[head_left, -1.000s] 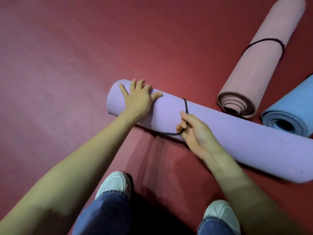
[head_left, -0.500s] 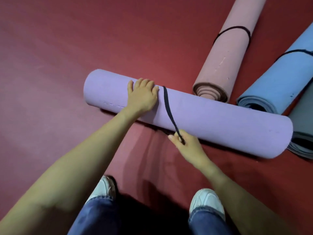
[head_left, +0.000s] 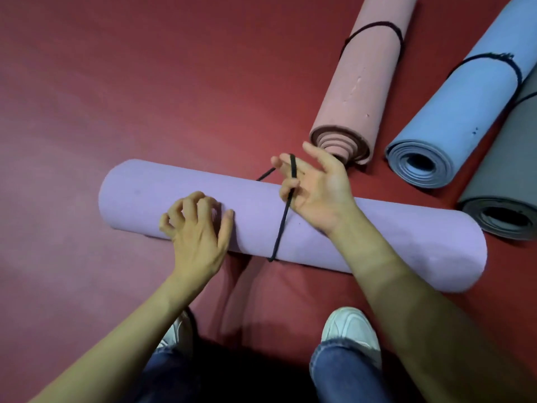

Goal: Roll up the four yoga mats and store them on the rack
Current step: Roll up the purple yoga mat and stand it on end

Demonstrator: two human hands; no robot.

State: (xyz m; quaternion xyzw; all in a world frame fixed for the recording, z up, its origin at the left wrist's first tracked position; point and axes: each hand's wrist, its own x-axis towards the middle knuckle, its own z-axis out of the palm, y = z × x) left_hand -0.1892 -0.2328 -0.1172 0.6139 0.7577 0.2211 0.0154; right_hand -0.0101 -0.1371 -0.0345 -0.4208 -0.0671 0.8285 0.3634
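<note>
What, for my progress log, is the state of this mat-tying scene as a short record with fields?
purple mat: rolled, lying on the red floor
black strap: wraps the purple mat, upper end raised off it
right hand: fingers hold the black strap above the mat
left hand: fingers curled, fingertips on the purple mat
pink mat: rolled, strapped
blue mat: rolled, strapped
grey mat: rolled, partly out of frame
rack: not in view

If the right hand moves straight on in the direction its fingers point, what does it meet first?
Probably only bare red floor, just left of the pink mat's rolled end. The right hand, holding the black strap, might brush that end; depth is unclear.
</note>
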